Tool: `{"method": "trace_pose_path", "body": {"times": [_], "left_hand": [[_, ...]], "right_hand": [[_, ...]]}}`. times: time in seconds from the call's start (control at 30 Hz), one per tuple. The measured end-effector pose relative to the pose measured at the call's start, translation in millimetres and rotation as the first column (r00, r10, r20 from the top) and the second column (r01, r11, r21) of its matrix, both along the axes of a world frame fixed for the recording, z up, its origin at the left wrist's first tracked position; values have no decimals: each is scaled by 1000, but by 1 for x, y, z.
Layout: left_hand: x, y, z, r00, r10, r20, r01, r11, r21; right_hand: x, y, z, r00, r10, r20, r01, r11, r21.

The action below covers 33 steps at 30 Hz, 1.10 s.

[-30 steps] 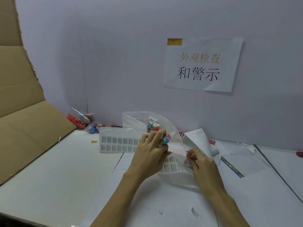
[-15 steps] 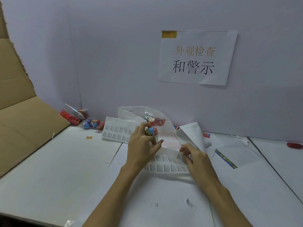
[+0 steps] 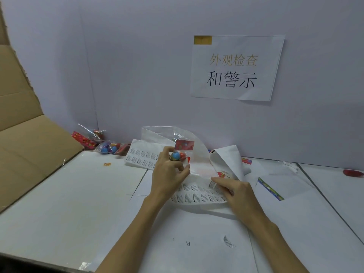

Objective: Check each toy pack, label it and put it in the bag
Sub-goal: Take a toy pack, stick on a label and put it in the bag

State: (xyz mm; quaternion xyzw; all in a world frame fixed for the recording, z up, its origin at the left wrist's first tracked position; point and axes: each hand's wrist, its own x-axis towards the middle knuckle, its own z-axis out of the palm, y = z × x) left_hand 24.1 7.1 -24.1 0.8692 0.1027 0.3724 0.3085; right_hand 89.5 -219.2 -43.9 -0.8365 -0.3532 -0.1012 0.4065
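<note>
My left hand (image 3: pixel 169 172) grips a small clear toy pack (image 3: pixel 181 152) with blue and red balls and a red header card, holding it upright above the table. My right hand (image 3: pixel 234 192) rests on a curled sheet of warning labels (image 3: pixel 197 196), its fingertips pinching at the sheet's right end. Behind both hands stands a large clear plastic bag (image 3: pixel 199 152), partly open. A second label sheet (image 3: pixel 141 158) lies flat behind my left hand. More toy packs (image 3: pixel 106 147) lie in the back left corner.
A brown cardboard flap (image 3: pixel 25 146) slopes along the left side. A printed sign (image 3: pixel 236 67) hangs on the white back wall. A curled white sheet (image 3: pixel 228 160) stands right of the bag, a colourful strip (image 3: pixel 270 189) lies beyond my right hand, and a red object (image 3: pixel 352 172) sits far right.
My left hand has turned the toy pack upright, so its red header card now shows. The right hand has slid slightly along the label sheet. The camera has tilted a little.
</note>
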Motion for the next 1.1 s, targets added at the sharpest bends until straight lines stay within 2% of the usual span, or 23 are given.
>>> {"method": "trace_pose_path", "body": {"times": [0.23, 0.53, 0.7, 0.93, 1.1], "left_hand": [[1, 2, 0, 1000, 4, -7, -5, 1000, -23], [2, 4, -2, 1000, -13, 6, 13, 1000, -22], [4, 5, -3, 1000, -13, -6, 13, 999, -35], [6, 10, -6, 1000, 3, -4, -3, 997, -73], [8, 10, -7, 1000, -12, -10, 11, 998, -67]], "right_hand": [[5, -5, -3, 996, 36, -82, -35, 999, 20], [5, 1, -5, 999, 28, 21, -29, 999, 41], [8, 0, -8, 1000, 10, -5, -9, 997, 76], [9, -5, -7, 995, 94, -32, -96, 994, -46], [6, -3, -5, 997, 76, 14, -76, 997, -2]]}}
